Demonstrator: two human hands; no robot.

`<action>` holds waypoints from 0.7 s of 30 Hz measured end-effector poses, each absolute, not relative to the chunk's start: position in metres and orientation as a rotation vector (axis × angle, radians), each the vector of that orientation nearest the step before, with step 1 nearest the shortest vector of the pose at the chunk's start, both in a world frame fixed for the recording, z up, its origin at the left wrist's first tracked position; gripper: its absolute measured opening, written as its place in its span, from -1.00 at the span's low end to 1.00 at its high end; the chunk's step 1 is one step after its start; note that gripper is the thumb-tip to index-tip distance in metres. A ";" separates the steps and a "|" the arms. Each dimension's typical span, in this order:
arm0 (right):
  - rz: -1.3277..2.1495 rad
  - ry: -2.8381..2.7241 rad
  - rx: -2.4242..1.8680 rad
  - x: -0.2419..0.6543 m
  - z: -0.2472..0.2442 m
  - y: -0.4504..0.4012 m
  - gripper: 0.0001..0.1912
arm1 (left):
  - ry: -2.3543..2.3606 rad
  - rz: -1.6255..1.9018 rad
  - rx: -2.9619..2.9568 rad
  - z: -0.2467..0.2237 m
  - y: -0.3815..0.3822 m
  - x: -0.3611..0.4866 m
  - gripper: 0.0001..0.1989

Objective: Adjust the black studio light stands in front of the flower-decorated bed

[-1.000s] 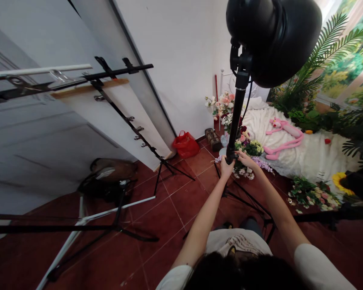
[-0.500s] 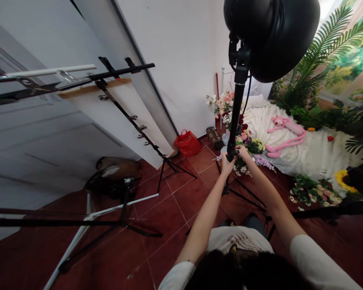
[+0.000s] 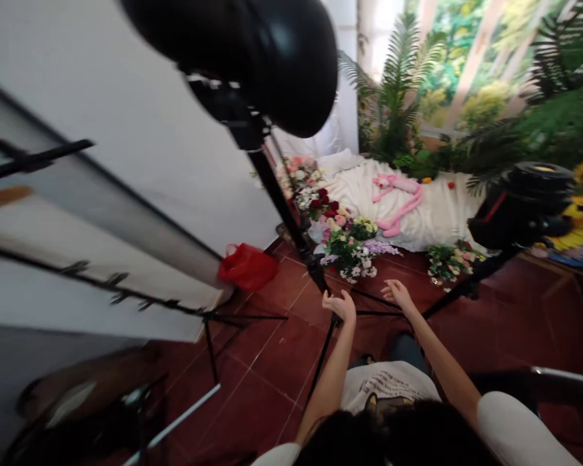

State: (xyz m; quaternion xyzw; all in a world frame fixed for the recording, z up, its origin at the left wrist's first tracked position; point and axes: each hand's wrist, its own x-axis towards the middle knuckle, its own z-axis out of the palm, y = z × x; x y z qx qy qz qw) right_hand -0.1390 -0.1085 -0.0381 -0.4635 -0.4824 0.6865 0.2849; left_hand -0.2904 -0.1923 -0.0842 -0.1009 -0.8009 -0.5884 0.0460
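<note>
A tall black light stand (image 3: 281, 194) leans in front of me, carrying a big black studio lamp (image 3: 291, 65) at its top. My left hand (image 3: 340, 306) is at the lower pole, fingers curled about it, partly hiding that section. Off to the right of the pole, my right hand (image 3: 396, 293) is held in the air with its fingers apart and nothing in them. Thin tripod legs spread out on the floor below my hands.
Artificial flowers (image 3: 340, 239) lie beyond the stand, beside a white fur cloth (image 3: 344, 188) with a pink plush toy (image 3: 400, 194). At right is black equipment on a stand (image 3: 519, 207). A red bag (image 3: 248, 266) and a clipped board (image 3: 101, 246) are at left.
My view has swung right, and the lamp now appears further left with its pole tilted. My right hand has let go of the stand and moved to its right.
</note>
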 end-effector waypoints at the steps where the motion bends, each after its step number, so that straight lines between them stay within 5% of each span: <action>1: 1.809 -1.176 -1.270 -0.116 -0.044 -0.109 -0.74 | -2.501 -1.806 -0.317 -0.094 -0.188 -0.275 -0.51; 9: 1.677 -0.286 -1.102 0.025 -0.039 -0.109 -0.74 | -2.659 -2.344 -1.918 -0.102 -0.099 -0.141 -0.87; 15: 1.765 -0.045 -0.645 0.073 -0.014 -0.099 -0.76 | -2.165 -2.416 -2.636 -0.052 -0.038 -0.056 -0.70; 21: 1.816 -0.035 -0.659 0.078 -0.010 -0.093 -0.53 | -2.370 -2.440 -2.612 -0.036 -0.014 -0.007 -0.62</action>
